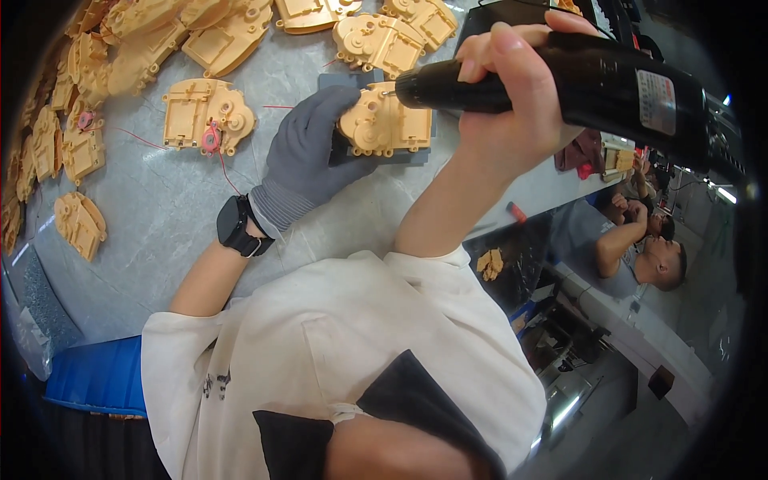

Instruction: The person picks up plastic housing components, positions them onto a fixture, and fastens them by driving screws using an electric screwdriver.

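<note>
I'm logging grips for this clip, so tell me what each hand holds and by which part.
The right hand grips the black electric screwdriver around its front barrel. The gloved left hand steadies the tan plastic housing at its left edge, on the grey fixture.

Tan plastic housing [384, 124] under black screwdriver [576, 84]

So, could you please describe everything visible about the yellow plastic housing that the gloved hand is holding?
The yellow housing is a moulded piece of tan-yellow plastic, with round bosses, small holes and a flat rectangular part. It lies flat on a dark grey fixture block on the grey table. The left hand, in a grey glove, steadies its left edge. The right hand grips a black electric screwdriver, whose tip meets the housing's upper right side. Similar housings lie around.
</note>
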The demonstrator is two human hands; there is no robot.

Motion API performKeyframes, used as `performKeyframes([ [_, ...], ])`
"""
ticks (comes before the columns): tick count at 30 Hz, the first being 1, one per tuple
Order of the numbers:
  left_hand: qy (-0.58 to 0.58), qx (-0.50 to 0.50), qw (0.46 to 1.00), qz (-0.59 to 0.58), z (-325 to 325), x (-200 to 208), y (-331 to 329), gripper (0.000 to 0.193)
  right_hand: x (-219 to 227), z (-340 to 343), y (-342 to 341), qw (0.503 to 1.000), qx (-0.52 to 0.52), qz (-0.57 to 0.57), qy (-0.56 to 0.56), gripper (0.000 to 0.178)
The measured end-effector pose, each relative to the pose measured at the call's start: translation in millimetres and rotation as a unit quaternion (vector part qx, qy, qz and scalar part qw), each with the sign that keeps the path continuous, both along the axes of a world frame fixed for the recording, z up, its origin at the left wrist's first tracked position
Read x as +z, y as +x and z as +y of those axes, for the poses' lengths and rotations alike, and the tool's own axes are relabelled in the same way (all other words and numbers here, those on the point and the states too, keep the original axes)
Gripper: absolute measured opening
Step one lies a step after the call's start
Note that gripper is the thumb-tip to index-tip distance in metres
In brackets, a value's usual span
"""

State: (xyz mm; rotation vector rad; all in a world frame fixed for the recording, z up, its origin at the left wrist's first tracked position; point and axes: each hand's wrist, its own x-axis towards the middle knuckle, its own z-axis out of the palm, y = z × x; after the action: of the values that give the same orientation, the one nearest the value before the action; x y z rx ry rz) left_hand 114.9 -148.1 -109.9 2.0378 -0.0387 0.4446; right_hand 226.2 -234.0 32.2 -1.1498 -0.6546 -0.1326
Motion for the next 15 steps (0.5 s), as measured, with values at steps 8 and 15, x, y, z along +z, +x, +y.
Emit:
performKeyframes([
  [8, 0.006, 0.008, 1.000, -0.003, 0, -7, -1, 0.075, -12, -5, 9, 0.999, 0.017, -0.012, -0.031, 0.032],
  [15, -0.007, 0.011, 1.000, -0.022, 2, -5, 1, 0.072, -15, 1, 10, 0.999, 0.021, 0.008, -0.043, 0.029],
])
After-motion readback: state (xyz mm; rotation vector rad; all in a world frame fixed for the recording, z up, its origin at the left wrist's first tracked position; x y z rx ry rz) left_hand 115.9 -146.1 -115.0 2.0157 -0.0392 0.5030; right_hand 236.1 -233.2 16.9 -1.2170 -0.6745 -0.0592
